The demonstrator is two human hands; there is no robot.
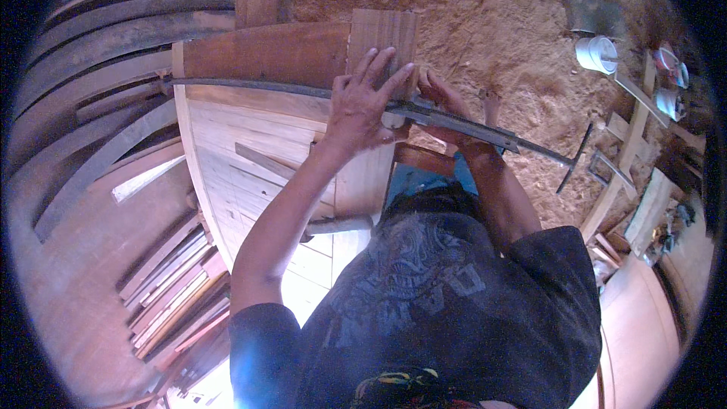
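Observation:
A long dark metal bar clamp (469,129) lies across a wooden workpiece, its T-shaped handle sticking out to the right. My left hand (360,110) rests over the bar with its fingers spread, the fingertips on a short brown wooden board (384,30). Close beside that board's right edge, my right hand (448,110) is bent around the bar clamp near its sliding jaw; the bar hides part of its fingers. Left of my hands, a reddish-brown plank (269,53) runs along the bar. Pale joined boards (250,125) lie below it, with a loose thin strip on top.
Curved dark timbers (129,38) are stacked at the upper left, and several narrow wood strips (170,280) lie at the lower left. Sawdust (507,38) covers the ground ahead. White buckets (596,54) and wood offcuts (647,208) stand and lie to the right.

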